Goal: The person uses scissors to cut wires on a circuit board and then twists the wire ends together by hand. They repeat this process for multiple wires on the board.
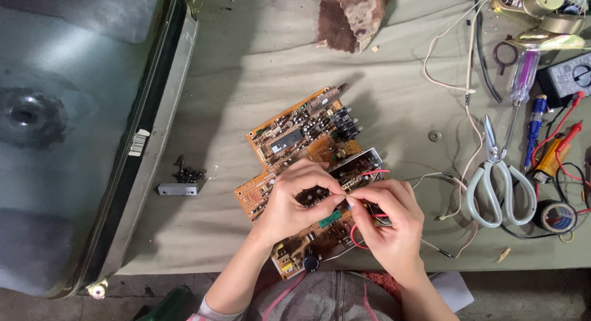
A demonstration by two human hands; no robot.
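Note:
An orange circuit board [289, 142] crowded with components lies on the cloth-covered bench. My left hand [295, 201] rests on the board's middle, thumb and forefinger pinched together. My right hand [394, 225] meets it from the right, fingertips pinched on a small part or wire end where the two hands touch. Red wires [356, 235] loop from under my right hand. A metal shield box [360, 167] on the board sits just behind my fingers. What exactly is pinched is too small to tell.
A large picture-tube screen [61, 124] fills the left. Screws and a small metal bracket [178, 185] lie beside it. Scissors [498, 185], screwdrivers [523, 81], a multimeter [566, 77], black tape roll [557, 216] and cables crowd the right. A rag [351, 13] lies at the back.

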